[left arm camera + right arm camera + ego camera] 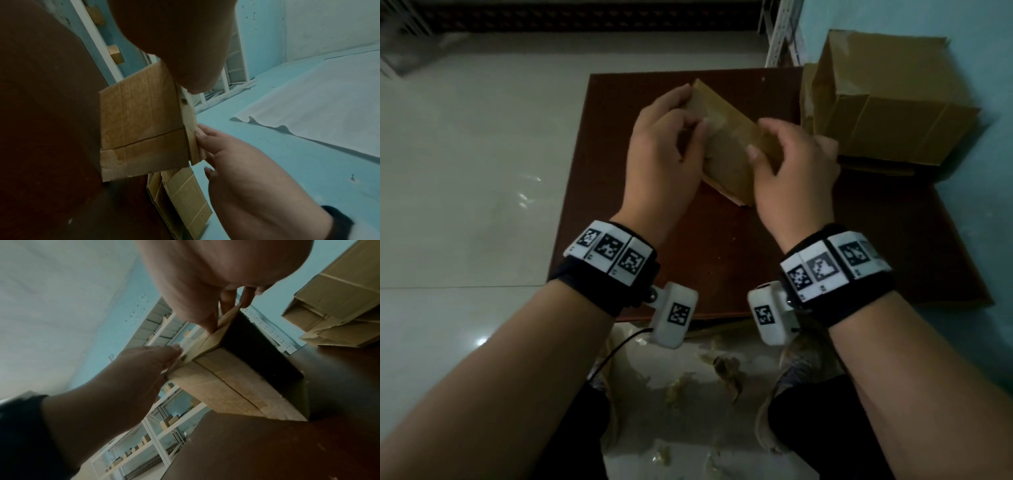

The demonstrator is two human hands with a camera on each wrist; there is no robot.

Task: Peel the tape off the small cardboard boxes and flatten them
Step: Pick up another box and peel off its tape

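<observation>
I hold a small brown cardboard box [729, 161] tilted above the dark brown table [599, 212]. My left hand [695, 123] is on its far left end, and thumb and fingers pinch a pale strip of tape [187, 96] at the box's top edge. My right hand [760, 137] grips the right end, fingers curled over the upper edge. In the left wrist view the box [144, 126] shows a taped seam, with my right hand's fingers [205, 134] on its edge. The right wrist view shows the box [226, 382] and my left hand [174, 352] pinching at its corner.
A stack of flattened cardboard boxes [887, 113] lies on the table's far right corner against the blue wall. Crumpled tape scraps [722, 370] litter the tiled floor near my feet. A white metal shelf rack [780, 34] stands behind the table.
</observation>
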